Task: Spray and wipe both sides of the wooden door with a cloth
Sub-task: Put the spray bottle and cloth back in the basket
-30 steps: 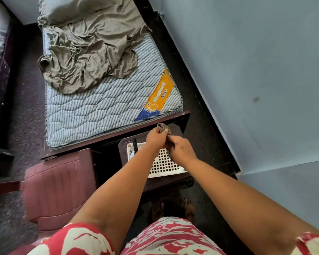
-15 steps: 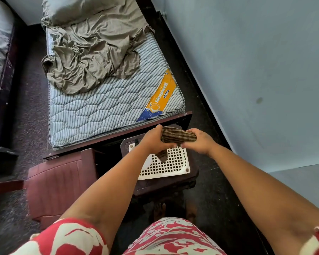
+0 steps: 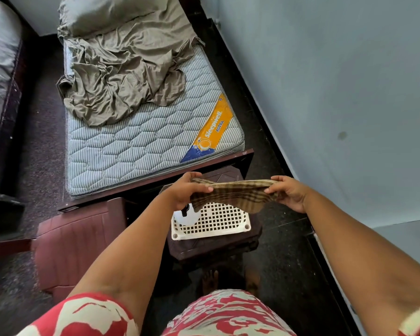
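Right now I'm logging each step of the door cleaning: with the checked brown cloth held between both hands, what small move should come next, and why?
Probably free the left hand and reach down for the white spray bottle in the white perforated basket. Both hands grip the checked brown cloth stretched out; the right hand could hold it alone.

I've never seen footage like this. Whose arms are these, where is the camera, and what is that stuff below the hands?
No machine here: a person wears a camera on the head, looking down at their own arms. The left hand and right hand each pinch an end of a brown checked cloth, stretched between them. Below sits a white perforated tray on a dark stool, with a white spray bottle at the tray's left end. Beyond is a mattress with a crumpled sheet. The door to be cleaned is not in view.
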Tool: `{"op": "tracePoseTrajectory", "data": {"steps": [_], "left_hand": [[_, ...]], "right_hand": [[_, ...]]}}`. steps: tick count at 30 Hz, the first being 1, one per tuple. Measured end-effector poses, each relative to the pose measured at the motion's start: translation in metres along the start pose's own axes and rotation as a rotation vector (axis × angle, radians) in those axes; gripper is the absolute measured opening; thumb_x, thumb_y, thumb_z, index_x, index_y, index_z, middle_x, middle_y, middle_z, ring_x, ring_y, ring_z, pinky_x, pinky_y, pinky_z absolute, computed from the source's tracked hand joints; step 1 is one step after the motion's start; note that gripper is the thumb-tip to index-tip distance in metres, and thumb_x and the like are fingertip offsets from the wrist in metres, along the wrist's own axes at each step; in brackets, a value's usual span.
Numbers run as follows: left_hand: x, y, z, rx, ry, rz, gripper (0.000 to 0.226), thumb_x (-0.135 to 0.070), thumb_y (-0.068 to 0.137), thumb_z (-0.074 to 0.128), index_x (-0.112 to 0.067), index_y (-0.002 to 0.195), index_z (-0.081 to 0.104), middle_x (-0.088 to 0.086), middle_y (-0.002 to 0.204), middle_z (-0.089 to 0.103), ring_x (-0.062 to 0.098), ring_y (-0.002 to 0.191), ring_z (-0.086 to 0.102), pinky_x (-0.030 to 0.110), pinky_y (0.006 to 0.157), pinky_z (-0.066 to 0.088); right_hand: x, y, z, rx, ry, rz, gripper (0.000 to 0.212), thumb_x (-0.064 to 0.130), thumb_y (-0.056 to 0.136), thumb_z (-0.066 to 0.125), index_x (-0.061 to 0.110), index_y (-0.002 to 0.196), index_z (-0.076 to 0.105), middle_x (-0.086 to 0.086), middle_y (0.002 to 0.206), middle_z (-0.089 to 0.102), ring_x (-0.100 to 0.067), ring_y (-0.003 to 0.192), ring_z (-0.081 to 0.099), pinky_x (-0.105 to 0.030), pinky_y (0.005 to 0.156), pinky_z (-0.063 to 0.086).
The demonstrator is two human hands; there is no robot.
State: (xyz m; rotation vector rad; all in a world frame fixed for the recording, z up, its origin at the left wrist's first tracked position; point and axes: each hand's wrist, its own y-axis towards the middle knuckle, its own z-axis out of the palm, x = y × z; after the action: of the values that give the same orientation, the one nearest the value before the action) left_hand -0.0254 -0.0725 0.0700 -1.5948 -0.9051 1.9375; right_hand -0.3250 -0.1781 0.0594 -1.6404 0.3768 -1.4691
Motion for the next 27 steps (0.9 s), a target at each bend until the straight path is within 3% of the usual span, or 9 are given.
{"op": "tracePoseTrajectory", "data": {"steps": [4, 7, 10, 12, 14, 16, 20, 24, 27], "left_hand": [[0.02, -0.001, 0.008, -0.094, -0.025, 0.139, 0.042, -0.002, 0.09, 0.07, -0.026, 0.121, 0.057, 0.019, 0.114, 0.059, 0.032, 0.091, 0.064, 0.044, 0.077, 0.057], [0.044, 0.0, 0.013, -0.109, 0.083, 0.168, 0.027, 0.002, 0.093, 0.066, -0.022, 0.105, 0.067, 0.014, 0.119, 0.066, 0.021, 0.093, 0.067, 0.031, 0.078, 0.06], [0.075, 0.0, 0.015, -0.107, 0.275, 0.137, 0.044, 0.005, 0.088, 0.069, -0.03, 0.114, 0.062, 0.009, 0.127, 0.064, 0.019, 0.102, 0.066, 0.026, 0.079, 0.058], [0.09, 0.0, 0.014, -0.12, 0.626, 0.164, 0.053, 0.005, 0.088, 0.066, -0.028, 0.128, 0.055, 0.001, 0.134, 0.056, 0.019, 0.113, 0.06, 0.02, 0.081, 0.053], [0.102, 0.001, 0.016, -0.061, 0.99, 0.182, 0.061, 0.004, 0.088, 0.058, -0.025, 0.141, 0.046, 0.001, 0.146, 0.043, 0.024, 0.123, 0.054, 0.029, 0.094, 0.049], [0.116, 0.002, 0.02, -0.01, 1.185, 0.154, 0.069, 0.006, 0.088, 0.051, -0.024, 0.149, 0.036, 0.004, 0.153, 0.033, 0.03, 0.123, 0.054, 0.035, 0.096, 0.048], [0.141, 0.002, 0.022, -0.154, 1.159, 0.063, 0.071, 0.011, 0.092, 0.045, -0.022, 0.153, 0.029, 0.006, 0.158, 0.024, 0.034, 0.118, 0.056, 0.044, 0.092, 0.047], [0.165, 0.005, 0.011, -0.273, 1.14, 0.095, 0.071, 0.012, 0.091, 0.047, -0.017, 0.153, 0.029, 0.005, 0.144, 0.033, 0.033, 0.106, 0.058, 0.041, 0.083, 0.051], [0.18, 0.006, 0.004, -0.318, 1.432, 0.076, 0.077, 0.004, 0.09, 0.053, -0.021, 0.156, 0.021, 0.007, 0.137, 0.031, 0.03, 0.109, 0.051, 0.039, 0.081, 0.054]], "right_hand": [[-0.012, 0.003, 0.009, -0.098, 0.244, -0.065, 0.034, 0.002, 0.086, 0.062, 0.021, 0.112, 0.049, -0.009, 0.097, 0.06, -0.02, 0.08, 0.058, -0.032, 0.066, 0.047], [-0.026, 0.008, 0.023, -0.262, -0.251, -0.186, 0.033, 0.009, 0.091, 0.061, 0.026, 0.119, 0.055, -0.008, 0.112, 0.06, -0.02, 0.091, 0.059, -0.03, 0.07, 0.048], [-0.045, 0.011, 0.039, -0.185, -0.543, -0.222, 0.033, 0.005, 0.093, 0.056, 0.027, 0.117, 0.063, -0.004, 0.116, 0.062, -0.018, 0.095, 0.059, -0.026, 0.075, 0.047], [-0.059, 0.016, 0.049, -0.12, -0.687, -0.209, 0.039, -0.001, 0.093, 0.049, 0.026, 0.117, 0.063, -0.004, 0.118, 0.06, -0.022, 0.099, 0.059, -0.028, 0.08, 0.046], [-0.075, 0.021, 0.054, -0.088, -0.803, -0.184, 0.047, -0.004, 0.093, 0.045, 0.028, 0.123, 0.061, -0.007, 0.123, 0.059, -0.029, 0.107, 0.059, -0.034, 0.09, 0.047], [-0.094, 0.028, 0.057, -0.097, -0.869, -0.184, 0.052, -0.005, 0.091, 0.044, 0.03, 0.127, 0.06, -0.007, 0.131, 0.057, -0.029, 0.113, 0.057, -0.034, 0.096, 0.046], [-0.116, 0.042, 0.062, -0.126, -0.931, -0.192, 0.054, -0.007, 0.091, 0.043, 0.03, 0.126, 0.06, -0.004, 0.134, 0.05, -0.026, 0.118, 0.052, -0.028, 0.097, 0.041], [-0.134, 0.05, 0.055, -0.143, -1.015, -0.183, 0.052, -0.008, 0.09, 0.044, 0.023, 0.129, 0.058, -0.003, 0.121, 0.041, -0.023, 0.103, 0.052, -0.028, 0.094, 0.042], [-0.143, 0.055, 0.05, -0.179, -0.99, -0.16, 0.056, -0.009, 0.088, 0.049, 0.02, 0.135, 0.053, -0.001, 0.126, 0.033, -0.02, 0.107, 0.048, -0.024, 0.098, 0.038]]}}
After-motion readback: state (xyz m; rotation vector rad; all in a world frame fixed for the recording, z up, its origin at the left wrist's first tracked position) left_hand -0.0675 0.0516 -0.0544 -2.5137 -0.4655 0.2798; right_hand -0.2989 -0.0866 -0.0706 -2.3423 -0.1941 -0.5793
